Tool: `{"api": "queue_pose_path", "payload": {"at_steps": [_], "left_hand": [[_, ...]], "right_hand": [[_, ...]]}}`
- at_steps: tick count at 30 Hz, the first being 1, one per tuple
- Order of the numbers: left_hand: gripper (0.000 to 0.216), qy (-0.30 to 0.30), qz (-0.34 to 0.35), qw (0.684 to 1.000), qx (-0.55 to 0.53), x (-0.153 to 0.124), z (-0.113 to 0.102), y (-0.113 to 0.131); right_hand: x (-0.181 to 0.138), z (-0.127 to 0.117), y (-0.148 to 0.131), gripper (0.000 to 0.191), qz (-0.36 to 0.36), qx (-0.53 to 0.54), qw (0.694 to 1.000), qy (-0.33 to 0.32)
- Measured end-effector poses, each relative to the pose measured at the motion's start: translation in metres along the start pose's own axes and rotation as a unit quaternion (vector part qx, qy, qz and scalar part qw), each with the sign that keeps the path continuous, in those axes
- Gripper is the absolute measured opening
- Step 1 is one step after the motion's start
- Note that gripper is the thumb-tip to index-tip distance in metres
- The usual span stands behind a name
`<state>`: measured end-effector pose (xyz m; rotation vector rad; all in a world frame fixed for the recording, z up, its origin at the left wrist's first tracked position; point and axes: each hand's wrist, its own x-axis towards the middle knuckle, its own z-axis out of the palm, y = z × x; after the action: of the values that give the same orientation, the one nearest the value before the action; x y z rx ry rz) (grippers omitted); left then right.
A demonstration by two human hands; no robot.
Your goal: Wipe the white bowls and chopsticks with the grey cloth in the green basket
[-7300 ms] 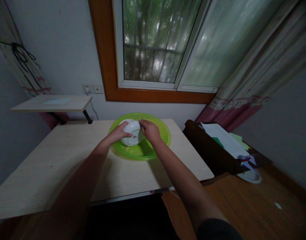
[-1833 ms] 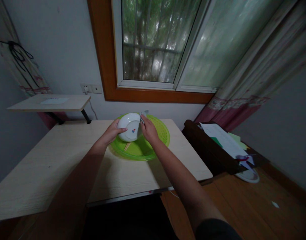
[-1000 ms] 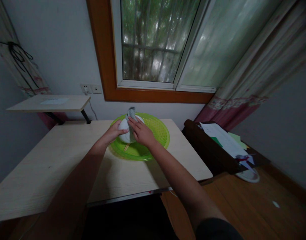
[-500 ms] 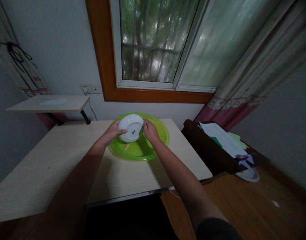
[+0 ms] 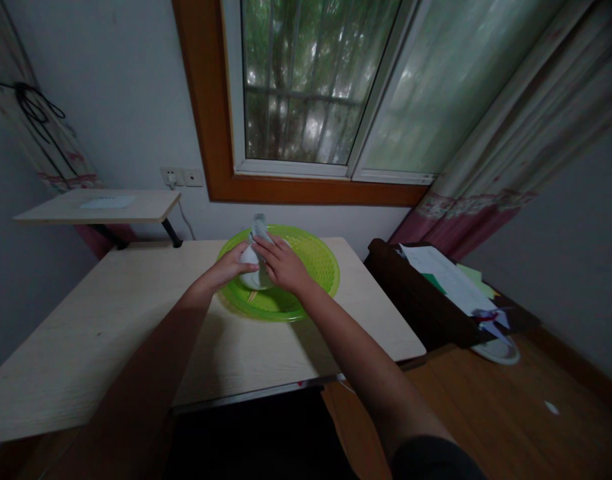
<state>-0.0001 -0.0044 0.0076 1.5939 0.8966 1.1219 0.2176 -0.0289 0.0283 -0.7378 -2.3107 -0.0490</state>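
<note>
Over a green plastic basin (image 5: 329,267) on the table, my left hand (image 5: 225,269) grips a white bowl (image 5: 259,279) by its left side, thumb across the near face. My right hand (image 5: 285,267) presses a pale grey cloth (image 5: 259,227) against the bowl, its fingers lying over the cloth. Part of the cloth sticks up beyond the fingers. Much of the bowl is covered by the two hands and the cloth. Below the bowl, wooden chopsticks (image 5: 253,295) lie in the basin, partly hidden.
The light wooden table (image 5: 136,320) stands against the wall under a window. A raised shelf (image 5: 151,208) on black legs is at its back left. Right of the table, a dark brown piece of furniture (image 5: 406,293) bears papers (image 5: 439,273).
My right hand has moved from the bowl's right edge onto its face with the cloth, which now stands up above the fingers. The bowl's underside mark is covered. My left hand keeps its grip.
</note>
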Motion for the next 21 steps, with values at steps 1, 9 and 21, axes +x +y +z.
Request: {"api": "queue_pose_path", "payload": {"at_steps": [1,9,21], "left_hand": [[0.062,0.007,-0.003,1.0,-0.004,0.0,0.0,0.001],[0.064,0.07,-0.007,0.997,-0.038,-0.002,-0.003,-0.002],[0.066,0.104,-0.006,0.981,-0.161,-0.006,-0.001,0.006]], "right_hand": [[0.0,0.0,0.001,0.06,0.013,0.001,1.0,0.007],[-0.003,0.002,0.026,0.051,0.204,0.059,0.97,0.122],[-0.008,0.01,0.047,0.051,0.356,0.228,0.896,0.137]]}}
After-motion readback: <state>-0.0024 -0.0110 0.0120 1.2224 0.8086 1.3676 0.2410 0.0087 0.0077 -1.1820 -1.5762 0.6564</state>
